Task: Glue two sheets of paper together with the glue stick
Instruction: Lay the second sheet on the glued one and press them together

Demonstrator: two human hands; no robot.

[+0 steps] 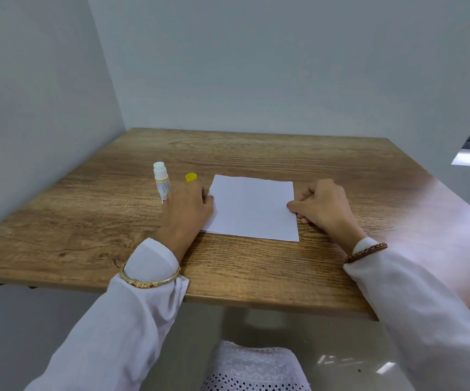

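Flanking paper (252, 207) edges: left hand (185, 207), right hand (322, 203)

Brown wood-grain counter (256, 153), plain white paper (252, 207), white glue stick (161, 182) with yellow-printed label, yellow cap (191, 177), white sleeves (132, 300), gold bangle (150, 280), brown beaded bracelet (366, 252), pale grey walls (256, 66), white eyelet-patterned fabric (253, 368)

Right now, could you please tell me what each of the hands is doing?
Left hand: palm down, fingers pressing the left edge of the paper; holding nothing.
Right hand: loosely curled, fingertips on the paper's right edge; holding nothing.
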